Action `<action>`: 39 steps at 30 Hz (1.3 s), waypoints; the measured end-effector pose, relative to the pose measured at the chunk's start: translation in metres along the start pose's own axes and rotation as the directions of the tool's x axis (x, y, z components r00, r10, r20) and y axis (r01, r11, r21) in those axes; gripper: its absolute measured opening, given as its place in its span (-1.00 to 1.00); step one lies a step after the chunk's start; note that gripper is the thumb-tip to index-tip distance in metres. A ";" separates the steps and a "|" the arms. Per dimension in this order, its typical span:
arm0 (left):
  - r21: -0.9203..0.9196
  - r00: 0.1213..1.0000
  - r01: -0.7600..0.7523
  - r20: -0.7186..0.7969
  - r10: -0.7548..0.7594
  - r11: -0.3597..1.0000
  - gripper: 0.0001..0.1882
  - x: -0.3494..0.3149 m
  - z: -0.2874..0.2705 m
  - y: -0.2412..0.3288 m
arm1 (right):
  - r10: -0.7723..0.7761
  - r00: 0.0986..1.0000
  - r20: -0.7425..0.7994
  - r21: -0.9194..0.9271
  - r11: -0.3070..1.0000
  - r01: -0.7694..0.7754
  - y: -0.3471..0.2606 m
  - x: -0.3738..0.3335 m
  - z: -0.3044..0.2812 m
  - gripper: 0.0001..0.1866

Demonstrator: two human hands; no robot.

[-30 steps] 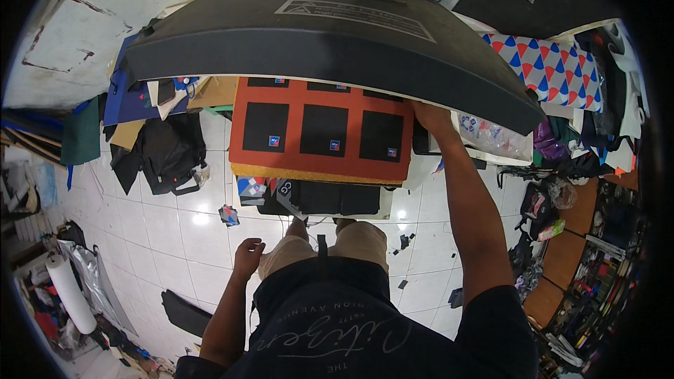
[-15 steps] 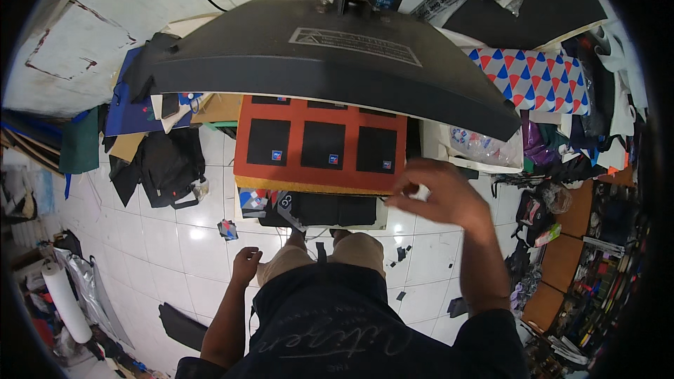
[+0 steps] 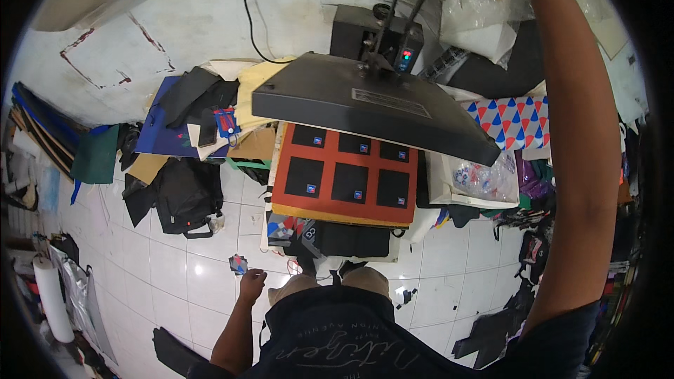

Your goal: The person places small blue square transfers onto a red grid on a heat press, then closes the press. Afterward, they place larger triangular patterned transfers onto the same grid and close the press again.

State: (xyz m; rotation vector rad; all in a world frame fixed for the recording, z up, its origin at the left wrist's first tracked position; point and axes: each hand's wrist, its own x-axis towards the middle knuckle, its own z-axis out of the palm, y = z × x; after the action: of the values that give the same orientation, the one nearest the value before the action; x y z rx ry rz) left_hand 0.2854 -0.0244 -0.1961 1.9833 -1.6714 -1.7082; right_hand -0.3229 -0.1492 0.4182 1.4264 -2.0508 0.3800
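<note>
A heat press stands in front of me with its dark upper plate (image 3: 365, 109) lifted. Below it lies the orange-red lower pad (image 3: 335, 168), carrying several black fabric squares (image 3: 350, 182), each with a small patch on it. My right arm (image 3: 583, 168) reaches straight up along the right side, and its hand is past the top edge, out of sight. My left hand (image 3: 251, 285) hangs low beside my knee over the white tiles, fingers loose and holding nothing.
A black bag (image 3: 184, 196) and piled cloth lie on the floor at the left. A plastic bag (image 3: 477, 179) and a triangle-patterned cloth (image 3: 519, 119) sit to the right of the press. Black scraps (image 3: 491, 337) litter the tiles at lower right.
My right hand left the front edge of the upper plate and rose out of the picture. The plate now sits higher and further back. The left hand stayed low.
</note>
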 end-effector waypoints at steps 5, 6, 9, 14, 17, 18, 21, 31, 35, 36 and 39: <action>-0.001 0.999 0.026 -0.035 -0.026 1.000 -0.61 -0.001 -0.009 -0.020 | -0.059 0.983 0.172 -0.017 0.998 0.063 -0.004 0.020 -0.006 0.05; 0.002 0.999 0.030 -0.035 -0.029 1.000 -0.61 0.000 -0.012 -0.027 | -0.085 0.977 0.195 -0.039 0.995 0.095 0.001 0.025 -0.002 0.07; -0.014 0.998 0.043 -0.045 -0.043 0.999 -0.61 0.002 -0.017 -0.045 | -0.118 0.963 0.242 -0.038 0.991 0.131 -0.001 0.028 0.000 0.06; -0.030 0.998 0.054 -0.041 -0.055 0.998 -0.61 0.016 -0.012 -0.058 | -0.078 0.928 0.365 -0.117 0.985 0.129 -0.035 -0.020 -0.033 0.00; -0.108 0.997 0.077 -0.016 -0.079 0.991 -0.62 0.016 -0.007 -0.056 | -0.042 0.795 0.605 -0.004 0.998 0.056 -0.041 -0.044 -0.058 -0.15; -0.122 0.993 0.103 -0.048 -0.110 0.987 -0.62 0.011 -0.015 -0.062 | -0.073 0.840 0.538 -0.005 0.996 0.090 -0.008 -0.049 -0.023 -0.25; -0.112 0.994 0.084 -0.056 -0.091 0.990 -0.62 0.022 -0.009 -0.072 | -0.135 0.782 0.609 0.106 0.990 0.088 -0.055 -0.095 -0.030 -0.27; -0.144 0.991 0.122 -0.035 -0.128 0.982 -0.65 0.032 0.014 -0.078 | -0.390 0.105 0.915 0.396 0.815 -0.424 -0.127 -0.261 0.061 -0.51; -0.163 0.989 0.138 -0.034 -0.146 0.977 -0.65 0.026 0.014 -0.074 | -0.300 0.093 0.949 0.311 0.853 -0.419 -0.141 -0.320 0.103 -0.44; -0.120 0.989 0.127 -0.055 -0.134 0.985 -0.65 0.026 0.014 -0.088 | -0.310 0.134 0.941 0.338 0.857 -0.388 -0.142 -0.330 0.108 -0.42; -0.183 0.982 0.177 -0.034 -0.186 0.967 -0.67 0.028 0.019 -0.095 | -0.252 0.111 0.961 0.269 0.946 -0.184 -0.138 -0.346 0.117 -0.38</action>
State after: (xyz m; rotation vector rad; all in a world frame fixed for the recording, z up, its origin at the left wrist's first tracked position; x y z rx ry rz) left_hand 0.3301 0.0062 -0.2809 2.1301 -1.3036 -1.7754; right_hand -0.1500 -0.0077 0.0975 2.3496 -3.0866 -0.5725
